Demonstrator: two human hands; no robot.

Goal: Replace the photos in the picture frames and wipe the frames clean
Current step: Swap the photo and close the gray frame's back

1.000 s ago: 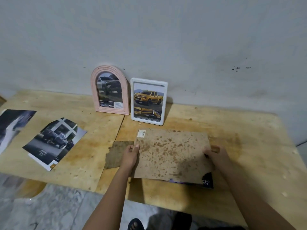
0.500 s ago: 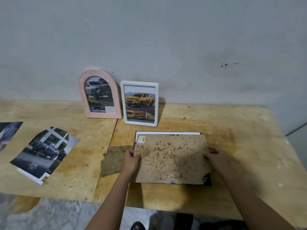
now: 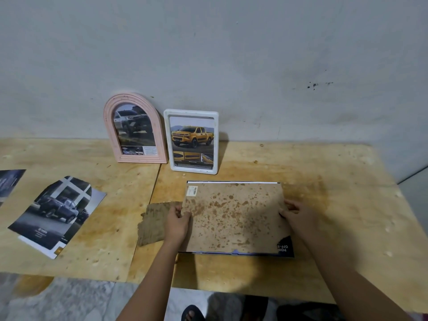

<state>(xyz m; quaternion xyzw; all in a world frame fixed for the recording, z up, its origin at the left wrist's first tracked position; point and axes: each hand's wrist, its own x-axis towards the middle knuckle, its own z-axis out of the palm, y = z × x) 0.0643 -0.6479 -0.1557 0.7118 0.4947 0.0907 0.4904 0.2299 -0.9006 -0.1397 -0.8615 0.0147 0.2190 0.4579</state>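
Note:
A stained brown backing board (image 3: 234,218) lies flat on top of a frame or photo whose dark corner and white edge stick out. My left hand (image 3: 177,220) grips the board's left edge and my right hand (image 3: 300,216) grips its right edge. A pink arched frame (image 3: 135,129) holding a grey truck photo leans on the wall. Beside it stands a white rectangular frame (image 3: 192,141) with a yellow pickup photo. A brown cloth (image 3: 152,222) lies left of the board, partly under my left hand.
An arch-cut truck photo (image 3: 55,214) lies on the wooden table (image 3: 324,181) at the left, with another dark photo (image 3: 10,181) at the left edge. The table's near edge drops to a tiled floor, where a foot shows.
The board has slid away from me onto the piece beneath, whose white far edge now shows. My hands still hold both edges. The view has shifted slightly.

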